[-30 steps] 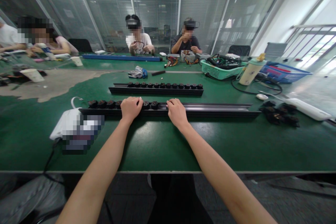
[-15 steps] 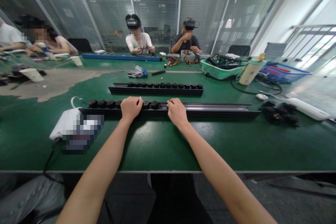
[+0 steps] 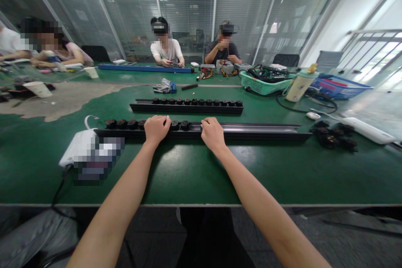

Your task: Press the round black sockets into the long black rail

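Note:
A long black channel-shaped rail (image 3: pixel 264 135) lies across the table before me. Round black modules that look like power sockets (image 3: pixel 184 125) sit in a row in its left part; the right part shows bare inside. My left hand (image 3: pixel 158 129) is closed over the rail among the sockets, covering some of them. To the right of the last visible socket, my right hand (image 3: pixel 213 134) is closed on the rail, fingers curled over it. The fingertips of both hands are partly hidden. Behind lies a shorter black rail (image 3: pixel 188 109) filled with similar sockets.
Loose black sockets (image 3: pixel 334 136) are piled at the rail's right end. A white adapter box (image 3: pixel 78 146) and a blurred-out flat item stand at its left. Farther back are grey-blue gloves (image 3: pixel 165 86), a green basket (image 3: pixel 260 86) and a bottle (image 3: pixel 301 86). Several people sit around.
My right hand has shifted very slightly to the right; my left hand is still. Across the table, the hands of the person in white have lowered.

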A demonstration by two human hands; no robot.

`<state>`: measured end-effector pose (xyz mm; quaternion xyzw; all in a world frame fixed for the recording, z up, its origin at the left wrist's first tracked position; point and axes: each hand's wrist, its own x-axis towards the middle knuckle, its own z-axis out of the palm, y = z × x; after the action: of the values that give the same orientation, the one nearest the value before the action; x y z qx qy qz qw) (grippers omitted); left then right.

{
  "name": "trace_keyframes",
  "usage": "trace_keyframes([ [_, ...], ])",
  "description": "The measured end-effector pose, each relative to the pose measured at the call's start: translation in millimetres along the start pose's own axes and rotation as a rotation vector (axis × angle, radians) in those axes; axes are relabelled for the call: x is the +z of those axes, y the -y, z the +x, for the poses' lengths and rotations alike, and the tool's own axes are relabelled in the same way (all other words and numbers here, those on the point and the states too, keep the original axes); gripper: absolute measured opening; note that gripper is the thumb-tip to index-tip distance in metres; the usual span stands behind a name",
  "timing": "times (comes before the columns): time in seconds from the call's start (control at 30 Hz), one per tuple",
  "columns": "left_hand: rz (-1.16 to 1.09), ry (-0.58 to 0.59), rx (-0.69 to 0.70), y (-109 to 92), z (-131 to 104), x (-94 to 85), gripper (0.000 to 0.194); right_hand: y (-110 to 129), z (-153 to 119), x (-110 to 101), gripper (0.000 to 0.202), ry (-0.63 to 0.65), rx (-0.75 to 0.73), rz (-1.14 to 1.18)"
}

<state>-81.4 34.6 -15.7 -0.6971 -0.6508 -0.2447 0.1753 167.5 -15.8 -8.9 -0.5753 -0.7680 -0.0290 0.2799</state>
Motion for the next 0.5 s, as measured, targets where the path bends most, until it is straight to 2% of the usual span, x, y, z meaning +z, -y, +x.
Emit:
trace_keyframes([
  [0.5,-0.02,0.003,-0.006,-1.3,0.1,-1.9,0.048,0.1,0.0,-3.0,0.037,0.009,0.011,-0.021],
])
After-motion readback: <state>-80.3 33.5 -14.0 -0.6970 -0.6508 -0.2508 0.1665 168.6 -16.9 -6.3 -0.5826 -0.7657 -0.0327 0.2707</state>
